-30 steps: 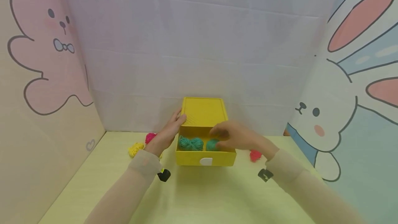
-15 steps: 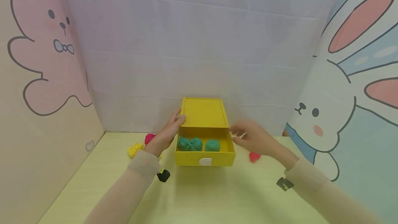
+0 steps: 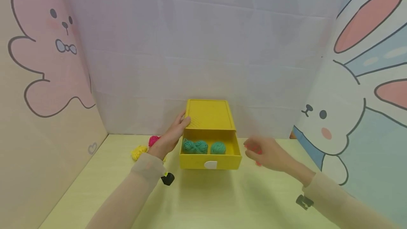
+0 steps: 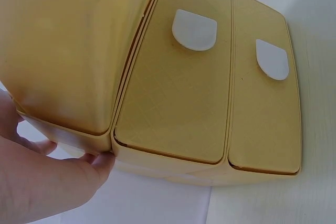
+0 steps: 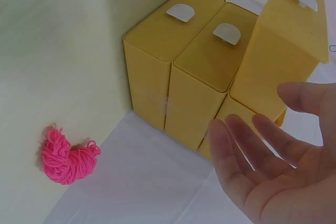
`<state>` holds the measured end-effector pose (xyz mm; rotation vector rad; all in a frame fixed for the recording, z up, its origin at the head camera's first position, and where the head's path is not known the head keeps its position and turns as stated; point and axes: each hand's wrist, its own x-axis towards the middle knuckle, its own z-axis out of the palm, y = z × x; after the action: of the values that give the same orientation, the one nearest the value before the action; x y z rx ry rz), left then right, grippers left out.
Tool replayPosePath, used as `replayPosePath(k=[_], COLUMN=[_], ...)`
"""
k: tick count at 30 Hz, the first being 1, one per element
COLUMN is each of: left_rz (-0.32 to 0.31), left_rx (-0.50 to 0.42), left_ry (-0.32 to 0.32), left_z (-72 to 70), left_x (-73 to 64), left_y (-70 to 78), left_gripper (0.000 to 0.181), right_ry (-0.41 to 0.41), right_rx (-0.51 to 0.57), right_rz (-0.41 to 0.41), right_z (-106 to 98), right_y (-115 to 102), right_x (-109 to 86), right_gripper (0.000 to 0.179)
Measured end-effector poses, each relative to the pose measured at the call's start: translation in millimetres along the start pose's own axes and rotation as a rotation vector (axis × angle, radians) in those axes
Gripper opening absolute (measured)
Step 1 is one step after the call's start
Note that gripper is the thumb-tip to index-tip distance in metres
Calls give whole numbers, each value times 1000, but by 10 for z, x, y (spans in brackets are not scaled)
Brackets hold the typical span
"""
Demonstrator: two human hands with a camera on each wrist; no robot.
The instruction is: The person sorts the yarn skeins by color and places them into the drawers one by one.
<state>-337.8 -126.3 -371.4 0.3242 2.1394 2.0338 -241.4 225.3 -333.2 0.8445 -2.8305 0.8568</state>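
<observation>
A yellow cabinet (image 3: 210, 114) of stacked drawers stands against the back wall, its top drawer (image 3: 222, 162) pulled out. Inside that drawer lie a teal yarn bundle (image 3: 195, 147), pinched at the middle, and a rounder teal yarn ball (image 3: 218, 148). My left hand (image 3: 171, 135) rests against the cabinet's left side, thumb near the drawer's edge in the left wrist view. Right of the drawer, my right hand (image 3: 270, 154) hovers with loosely bent fingers and nothing held. In the head view it overlaps a pink-red yarn bundle (image 5: 68, 158), which the right wrist view shows whole on the table.
Yellow yarn (image 3: 139, 152) and a magenta bundle (image 3: 154, 140) lie left of the cabinet, partly behind my left arm. Two lower drawers (image 4: 173, 77) are closed, with white tabs. Walls with printed cartoon animals (image 3: 337, 116) enclose the table (image 3: 210, 200) on both sides.
My right hand has come out of the drawer, leaving the teal yarn ball inside, and has moved right and down toward the pink-red yarn. The left hand stays put.
</observation>
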Motion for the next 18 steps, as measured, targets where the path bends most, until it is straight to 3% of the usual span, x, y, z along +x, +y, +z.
replayPosePath(k=[5, 8, 18], left_rz=[-19, -30, -19], left_rx=[16, 27, 20], left_ry=[11, 14, 11], left_z=[-1, -6, -3], left_x=[10, 13, -5], left_y=[1, -2, 7], left_gripper=[69, 70, 69], right_ry=[-80, -147, -378], right_rx=[-34, 6, 326], right_rz=[58, 97, 292], right_z=[95, 160, 357], right_y=[45, 66, -10], right_x=[-75, -122, -215], right_gripper=[28, 28, 35])
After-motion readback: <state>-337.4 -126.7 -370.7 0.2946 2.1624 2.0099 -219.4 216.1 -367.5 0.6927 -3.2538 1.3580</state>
